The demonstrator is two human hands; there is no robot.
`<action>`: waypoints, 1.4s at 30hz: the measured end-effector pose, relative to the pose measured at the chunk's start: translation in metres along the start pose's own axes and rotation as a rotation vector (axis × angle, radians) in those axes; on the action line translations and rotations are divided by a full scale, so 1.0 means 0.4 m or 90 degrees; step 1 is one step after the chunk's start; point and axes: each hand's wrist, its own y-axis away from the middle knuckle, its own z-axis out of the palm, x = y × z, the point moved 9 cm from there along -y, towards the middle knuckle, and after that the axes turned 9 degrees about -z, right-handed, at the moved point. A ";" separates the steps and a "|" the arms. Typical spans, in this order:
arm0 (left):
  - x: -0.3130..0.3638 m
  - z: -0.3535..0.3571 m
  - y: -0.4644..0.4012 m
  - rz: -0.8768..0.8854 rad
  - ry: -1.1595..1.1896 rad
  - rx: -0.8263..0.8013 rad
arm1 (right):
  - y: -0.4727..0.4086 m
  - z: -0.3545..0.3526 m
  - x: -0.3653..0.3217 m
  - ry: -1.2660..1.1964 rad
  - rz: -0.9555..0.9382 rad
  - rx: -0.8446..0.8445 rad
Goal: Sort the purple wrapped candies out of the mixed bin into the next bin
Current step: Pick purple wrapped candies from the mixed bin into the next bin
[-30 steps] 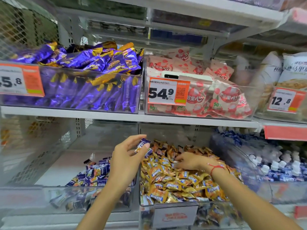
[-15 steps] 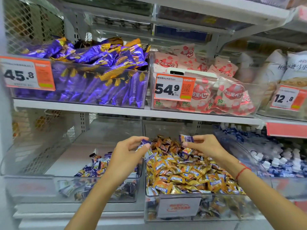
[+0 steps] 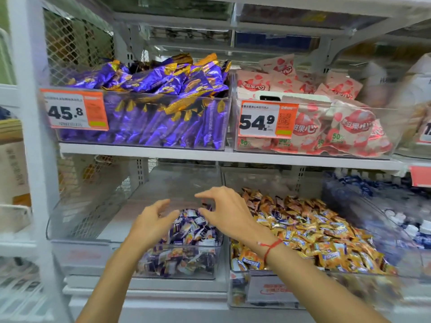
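On the lower shelf stand two clear bins side by side. The left bin [image 3: 77, 231] holds a small pile of purple wrapped candies [image 3: 191, 229] at its front right. The right bin [image 3: 235, 278], the mixed one, is heaped with mostly orange-gold wrapped candies [image 3: 310, 229]. Both my hands hover over the purple pile in the left bin. My left hand [image 3: 151, 222] has its fingers spread with nothing in it. My right hand [image 3: 224, 210], a red string on its wrist, has thumb and fingers apart and no candy visible between them.
The shelf above carries a bin of large purple packets [image 3: 144, 108] with a 45.8 price tag and a bin of pink packets [image 3: 314, 122] tagged 54.9. A bin of blue-white sweets [image 3: 396, 210] stands to the right. A white upright post [image 3: 30, 136] rises at the left.
Both hands held a purple candy half a second ago. They have moved left over the left bin and opened; the candies are out of the fingers.
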 end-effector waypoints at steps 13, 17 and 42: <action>0.205 0.227 0.148 0.278 -0.099 0.065 | 0.184 -0.123 0.456 0.048 0.270 -0.031; 0.187 0.236 0.132 0.243 -0.078 0.072 | 0.151 -0.037 0.532 -0.034 0.335 -0.200; 0.184 0.236 0.139 0.202 -0.105 0.036 | 0.241 -0.127 0.279 -0.191 0.111 -0.299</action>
